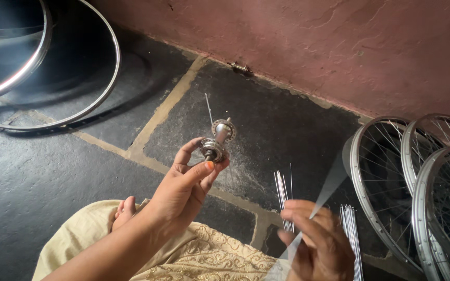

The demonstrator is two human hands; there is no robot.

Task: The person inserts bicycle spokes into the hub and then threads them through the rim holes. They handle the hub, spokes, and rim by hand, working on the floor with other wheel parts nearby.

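We held our left hand (pixel 186 182) raised above our lap, forearm angled up from the lower left, thumb and fingers pinched around the near flange of a metal wheel hub (pixel 217 140) that tilted up and away over the dark stone floor (pixel 37 177). One thin spoke (pixel 209 108) stood up from the hub. Our right hand (pixel 319 244) sat low at the bottom edge, fingers curled closed around a bunch of loose spokes (pixel 282 192) pointing upward; motion blur hid the finer grip. Spoked wheels (pixel 386 182) leaned at the right, bare rims (pixel 79 104) lay upper left.
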